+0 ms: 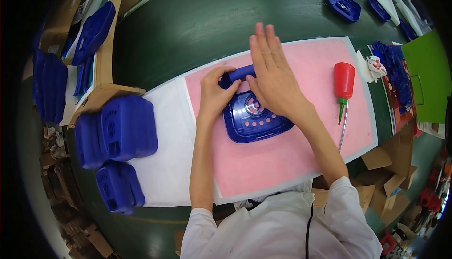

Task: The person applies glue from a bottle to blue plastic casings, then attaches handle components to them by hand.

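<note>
A blue plastic housing with round holes and a ring-shaped middle lies on a pink sheet in front of me. My left hand grips its far left corner, thumb and fingers around the edge. Over its right side, my right hand is held flat with the fingers stretched out and pointing away. The right thumb lies near the far edge of the housing; whether the palm touches it, I cannot tell.
Stacked blue housings stand at the left beside a wooden rack. To the right are a red bottle-shaped thing with a green tapered tip and a thin metal rod. Further blue parts and a green bin lie beyond.
</note>
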Tool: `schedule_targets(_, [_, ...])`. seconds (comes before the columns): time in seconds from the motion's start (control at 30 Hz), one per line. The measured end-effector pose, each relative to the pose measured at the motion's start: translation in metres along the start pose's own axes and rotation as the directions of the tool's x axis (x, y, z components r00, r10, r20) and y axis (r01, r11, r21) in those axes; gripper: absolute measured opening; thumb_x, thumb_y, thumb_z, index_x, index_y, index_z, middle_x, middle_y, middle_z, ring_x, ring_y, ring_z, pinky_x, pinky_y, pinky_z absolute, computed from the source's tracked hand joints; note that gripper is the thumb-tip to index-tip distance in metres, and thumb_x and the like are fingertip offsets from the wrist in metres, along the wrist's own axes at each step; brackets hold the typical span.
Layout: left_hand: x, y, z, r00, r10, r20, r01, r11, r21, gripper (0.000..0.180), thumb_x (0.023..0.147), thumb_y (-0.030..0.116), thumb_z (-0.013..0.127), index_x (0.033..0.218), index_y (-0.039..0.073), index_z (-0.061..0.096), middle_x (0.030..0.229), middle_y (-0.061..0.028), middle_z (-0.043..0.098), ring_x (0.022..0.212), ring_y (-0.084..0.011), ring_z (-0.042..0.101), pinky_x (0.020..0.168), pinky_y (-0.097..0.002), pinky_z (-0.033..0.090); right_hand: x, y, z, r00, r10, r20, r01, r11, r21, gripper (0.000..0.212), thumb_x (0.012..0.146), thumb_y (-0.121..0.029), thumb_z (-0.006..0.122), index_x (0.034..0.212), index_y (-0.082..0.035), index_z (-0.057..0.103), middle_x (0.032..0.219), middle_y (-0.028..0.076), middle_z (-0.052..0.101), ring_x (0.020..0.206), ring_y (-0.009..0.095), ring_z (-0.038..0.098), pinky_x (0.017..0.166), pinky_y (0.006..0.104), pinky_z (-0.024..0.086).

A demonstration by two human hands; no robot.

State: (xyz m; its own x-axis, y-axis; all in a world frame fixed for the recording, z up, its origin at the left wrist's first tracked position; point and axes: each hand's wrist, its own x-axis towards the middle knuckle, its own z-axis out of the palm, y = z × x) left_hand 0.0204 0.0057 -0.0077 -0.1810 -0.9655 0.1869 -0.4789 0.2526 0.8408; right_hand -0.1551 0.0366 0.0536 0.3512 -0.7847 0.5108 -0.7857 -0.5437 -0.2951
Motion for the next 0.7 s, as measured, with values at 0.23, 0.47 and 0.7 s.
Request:
schedule_targets(0.23, [0.005,-0.008,0.004,0.999,0.037,0.013,-0.036,0.994,-0.107,0.062,0.068,0.009,0.079,0.123,-0.001,0.054,0.105,-0.0151,0.067,0.093,-0.0242,0.064,0.082,-0.0338,0.052,-0.022,0.015,0.033,0.932,-0.069,0.357,0.104,0.991,-0.081,0.072,0.088,-0.039,0.055,0.138,0.009,0.036,0.146,0.025,0.033,0.137,0.035,0.031,0.112,0.0436,0.027])
schedule_targets(0.47, [-0.015,0.068,-0.061,0.987,0.152,-0.048,-0.151,0.988,0.023,0.032,0.081,0.002,0.064,0.113,0.001,0.062,0.109,-0.0097,0.065,0.097,-0.0192,0.062,0.086,-0.0311,0.049,0.016,0.056,0.038,0.872,-0.129,0.472,0.198,0.975,-0.098,0.023,0.066,-0.016,0.075,0.082,-0.004,0.065,0.087,0.015,0.067,0.082,0.033,0.065,0.071,0.0427,0.053])
schedule_targets(0.7, [-0.105,0.120,-0.187,0.951,0.216,-0.221,-0.077,0.858,0.507,0.016,0.085,0.000,0.061,0.100,-0.002,0.065,0.100,-0.0156,0.065,0.096,-0.0306,0.061,0.087,-0.0354,0.046,0.034,0.107,-0.001,0.764,0.595,0.248,-0.559,0.803,-0.207,0.062,0.085,-0.057,0.055,0.071,0.002,0.069,0.075,0.024,0.067,0.075,0.039,0.067,0.067,0.0463,0.054])
